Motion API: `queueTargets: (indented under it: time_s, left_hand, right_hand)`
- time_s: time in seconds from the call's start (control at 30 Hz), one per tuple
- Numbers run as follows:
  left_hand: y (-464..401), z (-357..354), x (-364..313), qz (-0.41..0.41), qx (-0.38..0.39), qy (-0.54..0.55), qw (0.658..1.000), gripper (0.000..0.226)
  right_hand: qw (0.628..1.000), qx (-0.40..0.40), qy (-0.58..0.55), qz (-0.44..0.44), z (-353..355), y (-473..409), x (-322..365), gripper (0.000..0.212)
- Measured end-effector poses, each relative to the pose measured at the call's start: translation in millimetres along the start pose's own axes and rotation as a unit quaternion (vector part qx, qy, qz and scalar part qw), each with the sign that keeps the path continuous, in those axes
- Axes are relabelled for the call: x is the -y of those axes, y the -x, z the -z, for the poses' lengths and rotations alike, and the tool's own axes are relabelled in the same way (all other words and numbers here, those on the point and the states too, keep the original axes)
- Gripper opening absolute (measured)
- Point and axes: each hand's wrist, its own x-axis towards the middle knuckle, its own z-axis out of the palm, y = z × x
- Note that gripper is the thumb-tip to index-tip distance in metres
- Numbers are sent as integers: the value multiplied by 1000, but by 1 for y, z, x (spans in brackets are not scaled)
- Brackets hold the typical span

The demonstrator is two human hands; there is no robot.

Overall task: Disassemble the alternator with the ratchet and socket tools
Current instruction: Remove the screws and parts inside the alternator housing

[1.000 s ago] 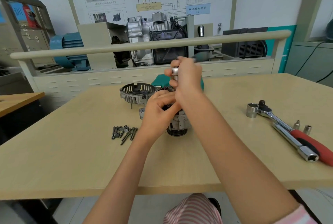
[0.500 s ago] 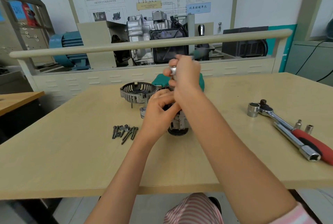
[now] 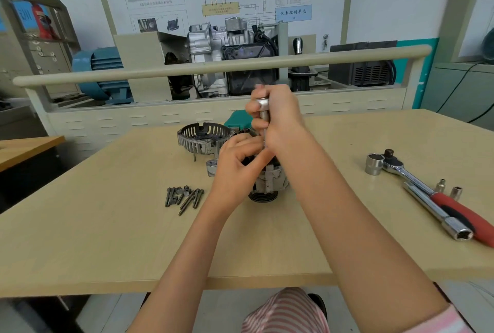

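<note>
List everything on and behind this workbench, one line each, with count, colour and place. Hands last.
Alternator body: one, grey metal, table centre, under both hands.
Slotted end housing: one, grey, behind-left of the alternator.
Loose bolts: a small pile, dark, left of the alternator.
Red-handled ratchet: one, chrome, table right.
Chrome extension bar: one, beside the ratchet.
Large socket: one, chrome, by the ratchet head.
Small sockets: two, beyond the ratchet handle.
Left hand: holds the alternator.
Right hand: grips an upright chrome driver.

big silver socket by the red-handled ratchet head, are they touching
Touching, as far as the head view shows: the big silver socket stands on the table directly against the head of the red-handled ratchet, with no gap visible between them.
</note>
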Motion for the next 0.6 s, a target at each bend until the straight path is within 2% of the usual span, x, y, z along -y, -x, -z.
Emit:
queueTargets:
  time_s: [0.07,0.13,0.17,0.23,0.3,0.37,0.4,0.47,0.53,0.6]
  left_hand:
    - [-1,0,-1,28,-6,6,1000,25]
    - [-2,-1,-1,33,-18,4,999,35]
    - [-2,-2,-1,33,-22,2,999,36]
    - [-2,-3,-2,36,-23,-3,999,26]
    - [-2,-3,-1,35,-12,-7,999,24]
    - [-2,0,0,16,0,4,1000,26]
    - [-2,1,2,2,5,10,1000,27]
    - [-2,2,4,-10,5,11,1000,27]
    - [-2,1,5,11,-6,11,1000,32]
    - [-3,-1,4,28,-19,5,999,49]
  right_hand:
    - [983,-123,-30,133,-4,1,-10,22]
    - [979,-140,-43,140,-3,-2,-9,19]
    - [989,-110,-30,96,-1,-3,-5,20]
    - [999,20,-21,-44,6,-7,5,25]
    - [975,155,-32,-155,11,-9,14,26]
    - [969,190,-2,-159,10,-8,11,23]
    - [977,167,19,-135,7,-7,8,21]
    - [997,49,44,-30,-2,-1,-1,20]
    - [988,-91,20,126,-7,3,-12,22]
    - [972,-139,-18,191,-8,3,-16,22]
